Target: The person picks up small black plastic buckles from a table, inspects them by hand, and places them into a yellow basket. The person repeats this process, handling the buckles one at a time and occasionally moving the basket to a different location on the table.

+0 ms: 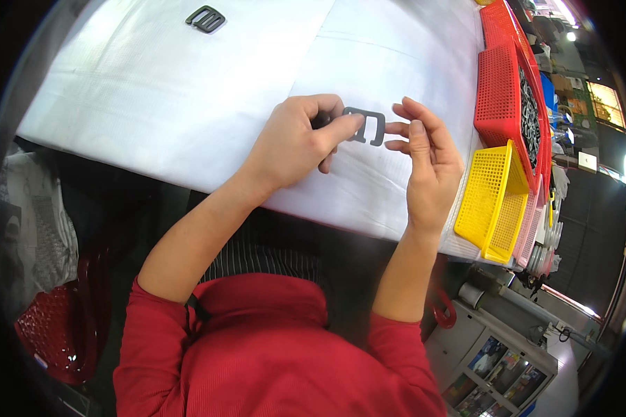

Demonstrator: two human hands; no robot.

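Observation:
My left hand (300, 139) is closed over the table, its thumb pressed on a flat black buckle (379, 128). The buckle is frame-shaped, with a slot and a gap in its lower side. A dark rounded thing (320, 119) shows between the curled fingers of the same hand; most of it is hidden, and I cannot tell its kind. Just right of the buckle is my right hand (430, 156), fingers apart and thumb raised. Its fingertips come close to the buckle's right edge; whether they touch it I cannot tell. A second black buckle (206, 19) lies at the far left.
A white cloth (188, 104) covers the table. Along its right side stand a red basket (497, 90) of small dark parts (529, 115) and a yellow basket (483, 201). A dark red chair (59, 326) is at the lower left, a grey cabinet (459, 333) at the lower right.

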